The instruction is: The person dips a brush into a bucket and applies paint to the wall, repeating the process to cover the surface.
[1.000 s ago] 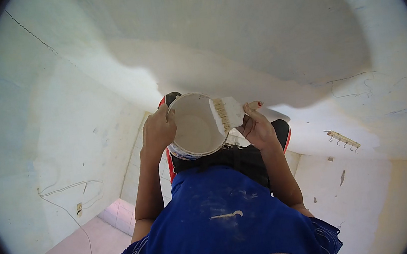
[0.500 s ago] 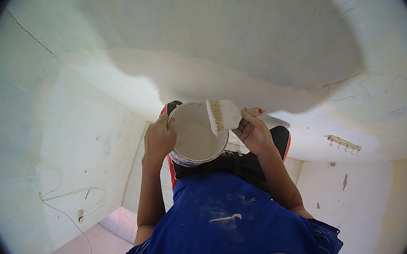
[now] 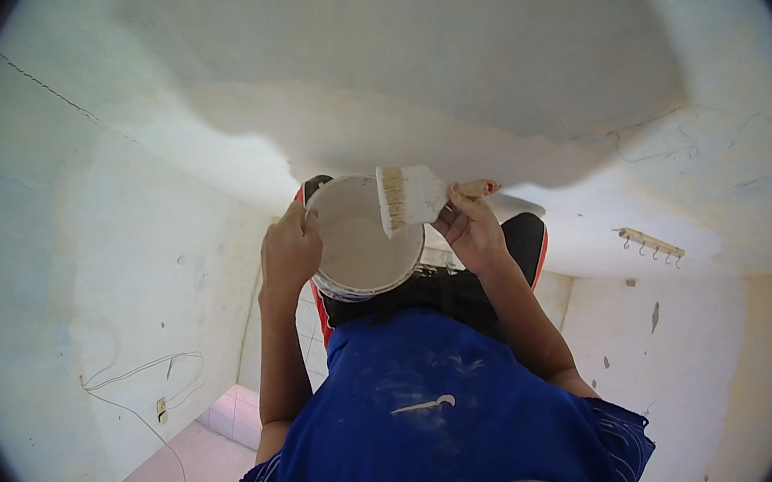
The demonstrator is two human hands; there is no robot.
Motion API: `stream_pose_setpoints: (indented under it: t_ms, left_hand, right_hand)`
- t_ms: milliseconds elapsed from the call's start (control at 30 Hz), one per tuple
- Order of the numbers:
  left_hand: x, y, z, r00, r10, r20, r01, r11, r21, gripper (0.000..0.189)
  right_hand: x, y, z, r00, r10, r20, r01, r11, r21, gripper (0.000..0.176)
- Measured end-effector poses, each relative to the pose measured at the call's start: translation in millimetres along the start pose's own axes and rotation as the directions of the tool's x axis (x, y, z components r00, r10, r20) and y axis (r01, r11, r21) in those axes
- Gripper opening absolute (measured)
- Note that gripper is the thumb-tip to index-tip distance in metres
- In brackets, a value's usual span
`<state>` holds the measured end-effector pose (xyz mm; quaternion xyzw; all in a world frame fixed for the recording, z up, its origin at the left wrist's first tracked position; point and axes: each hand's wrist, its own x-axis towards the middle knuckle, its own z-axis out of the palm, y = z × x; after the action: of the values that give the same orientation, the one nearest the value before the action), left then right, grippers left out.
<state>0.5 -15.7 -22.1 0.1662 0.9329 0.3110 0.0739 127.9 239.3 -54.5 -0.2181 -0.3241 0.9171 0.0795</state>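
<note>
My left hand (image 3: 291,248) grips the rim of a paint bucket (image 3: 368,290) on its left side, thumb over the edge. Pale whitish paint (image 3: 352,235) shows inside the bucket. In my right hand (image 3: 473,232) is a wide paintbrush (image 3: 417,195), held by its wooden handle with a red mark at the end. The brush's bristles, white with paint at the tip, point left over the right part of the bucket's opening. The bucket stands in front of my dark trousers, between my legs; what bears its weight is hidden.
A wall (image 3: 442,56) in front carries a large greyish patch and a strong shadow. At right a hook rack (image 3: 652,243) is fixed to the wall. A socket (image 3: 161,410) with a loose cable (image 3: 175,451) is on the left wall, near a pinkish floor area (image 3: 171,480).
The bucket, both hands and the brush sit slightly higher and further left in view. The brush has turned a little, showing more of its handle. Both grips are kept.
</note>
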Motion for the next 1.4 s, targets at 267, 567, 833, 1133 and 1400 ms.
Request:
stream_pose_setpoints:
  t_ms: [267, 567, 833, 1133, 1400]
  left_hand:
    - [4, 6, -4, 0.996, -0.051, 0.073, 0.048, 0.998, 0.037, 0.030]
    - [4, 8, -3, 0.997, -0.028, 0.067, 0.024, 0.998, 0.061, 0.031]
    - [3, 15, -4, 0.993, -0.090, 0.079, 0.086, 0.995, 0.049, 0.031]
    - [4, 6, -3, 0.998, -0.019, 0.059, 0.017, 0.999, 0.045, 0.029]
    - [4, 2, 2, 0.999, -0.034, 0.034, 0.034, 0.999, -0.002, 0.035]
  right_hand:
    - [4, 16, -24, 0.984, -0.176, 0.016, 0.177, 0.973, -0.148, 0.014]
    - [1, 17, -25, 0.991, -0.135, -0.005, 0.134, 0.987, -0.090, 0.013]
    - [6, 22, -28, 0.990, -0.140, -0.021, 0.136, 0.984, -0.116, 0.015]
    - [6, 23, -25, 0.991, -0.134, 0.016, 0.134, 0.990, -0.033, 0.016]
    - [8, 21, -26, 0.984, -0.179, 0.012, 0.179, 0.978, -0.103, 0.015]
